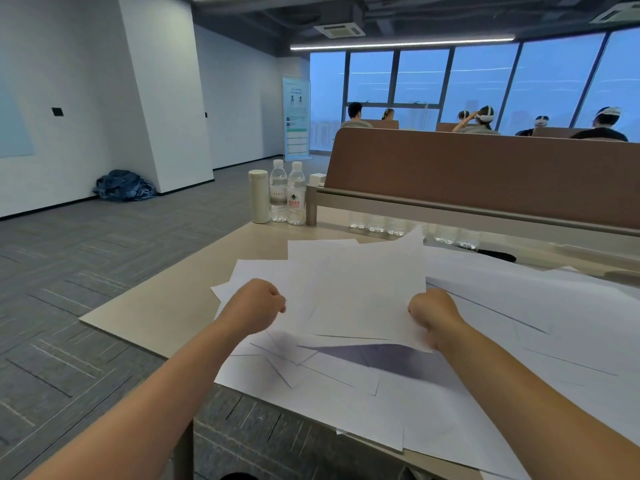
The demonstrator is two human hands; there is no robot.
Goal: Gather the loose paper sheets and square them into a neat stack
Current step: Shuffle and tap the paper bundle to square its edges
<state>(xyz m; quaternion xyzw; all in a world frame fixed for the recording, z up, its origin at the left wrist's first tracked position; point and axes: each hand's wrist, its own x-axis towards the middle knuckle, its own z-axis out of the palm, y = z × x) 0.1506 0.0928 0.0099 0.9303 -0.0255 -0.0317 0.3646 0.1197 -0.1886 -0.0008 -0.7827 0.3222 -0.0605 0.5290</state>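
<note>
left hand (259, 301) gripped left edge of raised paper bundle (360, 296) | right hand (433, 311) gripped its right edge | bundle between hands, above loose sheets (540, 327) spread on desk (156, 306) | water bottles (287, 192) beyond left hand

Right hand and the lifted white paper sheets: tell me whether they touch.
Touching. The head view shows the right hand gripping the right edge of the lifted white paper sheets.

grey carpet floor (86, 271), white walls (69, 81), brown desk partition (485, 168), tall windows (485, 81).
</note>
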